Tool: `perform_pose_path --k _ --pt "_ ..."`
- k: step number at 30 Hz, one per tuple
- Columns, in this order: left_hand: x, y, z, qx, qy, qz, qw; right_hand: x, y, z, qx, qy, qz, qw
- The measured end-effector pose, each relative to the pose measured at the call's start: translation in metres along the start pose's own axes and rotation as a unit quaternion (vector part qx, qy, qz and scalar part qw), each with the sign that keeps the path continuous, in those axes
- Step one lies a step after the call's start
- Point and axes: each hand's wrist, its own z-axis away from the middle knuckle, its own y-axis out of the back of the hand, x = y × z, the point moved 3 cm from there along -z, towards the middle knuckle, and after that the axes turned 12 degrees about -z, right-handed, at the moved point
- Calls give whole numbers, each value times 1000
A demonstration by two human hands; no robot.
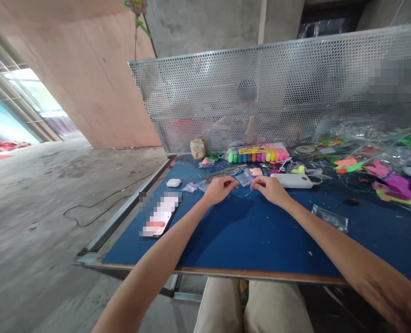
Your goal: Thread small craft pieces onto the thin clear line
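Note:
My left hand (222,188) and my right hand (267,188) are raised a little over the middle of the blue table, a short gap apart. The fingers of each are pinched together. Between them a thin, clear thread or wire (244,195) sags in a shallow curve, its ends running to the fingertips. Whether it is line or fine wire I cannot tell. Just beyond the hands lie a small clear plastic bag (242,178), a peach-coloured piece (255,171) and a bundle of thin metal wires (226,172). A white power strip (291,181) lies beside my right hand.
On the left are a phone (162,215) and a white earphone case (174,183). A stone (197,149) and a pack of coloured clay (257,153) stand by the perforated metal panel (226,101). Colourful foam shapes (392,180) and a clear packet (330,218) lie right.

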Motion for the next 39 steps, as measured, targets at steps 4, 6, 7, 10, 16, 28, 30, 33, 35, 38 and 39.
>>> perform_pose_path --k 4,6,7,10,16,28,30,33,35,38,39 --pt "3 1 0 4 1 -21 1000 0 -3 0 24 3 9 1000" --pt "4 2 1 9 -4 -33 999 1 -4 0 36 2 0 999" --pt "5 2 1 12 -5 -39 999 2 -5 0 33 -1 -14 999" --pt "4 5 1 22 -2 -48 999 4 -6 0 6 -15 -46 999" --pt "3 8 0 55 -2 -46 997 8 -1 1 7 -14 -19 1000" --pt "-3 2 0 12 30 47 998 0 -1 3 -21 -26 -43 999" --pt "-3 0 0 -5 30 62 998 1 -1 3 -11 -25 -37 999" --pt "-3 -4 0 -28 31 86 995 3 1 2 9 -24 -29 999" --pt "-4 -5 -1 -31 36 94 994 2 2 2 21 -21 -26 999" --pt "-7 -5 -2 -20 31 90 995 0 2 2 19 -15 -26 999" --pt "-8 -5 -3 -16 28 89 995 -1 2 3 15 -13 -28 999"
